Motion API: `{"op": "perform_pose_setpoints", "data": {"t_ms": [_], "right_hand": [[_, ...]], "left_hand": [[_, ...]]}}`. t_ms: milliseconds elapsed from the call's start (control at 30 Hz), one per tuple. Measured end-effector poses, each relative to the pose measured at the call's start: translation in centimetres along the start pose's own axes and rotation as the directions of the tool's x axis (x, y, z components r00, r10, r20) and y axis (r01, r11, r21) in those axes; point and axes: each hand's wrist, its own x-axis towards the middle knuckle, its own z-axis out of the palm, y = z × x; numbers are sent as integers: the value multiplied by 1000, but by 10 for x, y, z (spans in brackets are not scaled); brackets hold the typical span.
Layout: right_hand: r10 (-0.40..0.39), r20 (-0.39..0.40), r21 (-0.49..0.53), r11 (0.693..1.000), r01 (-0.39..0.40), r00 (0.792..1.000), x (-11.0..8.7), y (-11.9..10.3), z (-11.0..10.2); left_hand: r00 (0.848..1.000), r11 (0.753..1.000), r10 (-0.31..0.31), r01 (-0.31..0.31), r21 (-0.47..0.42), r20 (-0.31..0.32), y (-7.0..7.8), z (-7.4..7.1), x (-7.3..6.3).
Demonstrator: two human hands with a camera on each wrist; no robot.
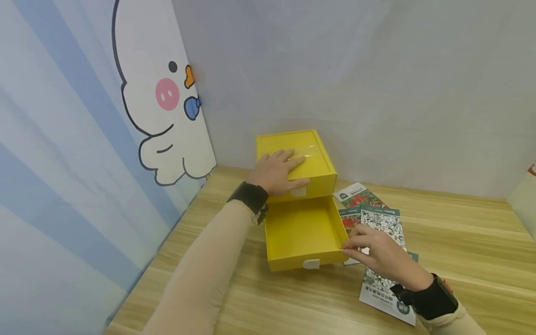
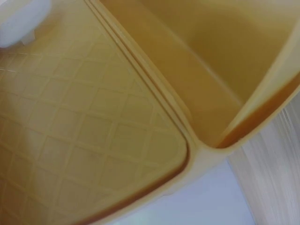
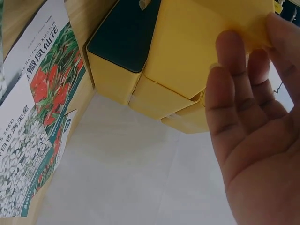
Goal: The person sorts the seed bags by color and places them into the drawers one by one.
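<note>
A yellow drawer box (image 1: 320,165) stands against the back wall, its yellow drawer (image 1: 293,256) pulled far out to the front. The drawer's inside is bare, and a white tab (image 1: 311,264) sits on its front. My left hand (image 1: 276,172) rests spread on the box top, thumb by the upper front edge. With thumb and fingertips, my right hand (image 1: 378,251) pinches the drawer's front right corner; in the right wrist view these fingers (image 3: 229,89) meet the yellow wall. The left wrist view shows a quilted yellow front (image 2: 93,117) beside the open drawer, without the hand.
Several flower seed packets lie overlapping right of the drawer: a white-flowered packet (image 1: 383,221) under my right hand, a red-flowered packet (image 1: 356,193) behind it. A grey cloth wall (image 1: 377,93) closes the back, and a blue striped curtain (image 1: 63,139) the left.
</note>
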Motion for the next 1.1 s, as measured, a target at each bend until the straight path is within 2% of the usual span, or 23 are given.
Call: {"op": "perform_pose_setpoints", "data": {"t_ms": [233,300,367,433,533,600,800,967,1033,1100], "right_hand": [[60,-7,17,998,-60,998,-1,-3,-7],[112,-20,13,994,-112,994,-2,-2,-12],[203,-35,13,979,-203,978,-3,-1,-18],[321,-56,0,947,-322,945,-5,2,-26],[490,-72,-24,870,-493,869,-9,10,-38],[565,-73,-64,819,-570,822,-14,18,-44],[692,-10,-166,711,-684,722,-33,49,-57],[781,98,-230,621,-749,617,-47,69,-63],[802,149,-250,596,-763,578,-51,74,-63],[811,177,-263,585,-767,558,-54,78,-62]], "left_hand": [[1000,1000,11,-11,-10,-10,2,-1,-2],[1000,1000,11,-11,-13,-10,2,-1,-2],[1000,1000,11,-11,-13,-10,2,-1,-2],[1000,1000,10,-10,-12,-9,2,-1,-1],[1000,1000,8,-8,-9,-6,1,-1,-1],[1000,1000,7,-7,-12,-3,1,-2,-1],[1000,1000,9,-9,-10,-7,0,-2,-3],[1000,1000,13,-13,0,-15,1,-2,-4],[1000,1000,12,-12,-3,-12,1,-4,-4],[1000,1000,9,-9,-6,-7,2,-4,-4]]}}
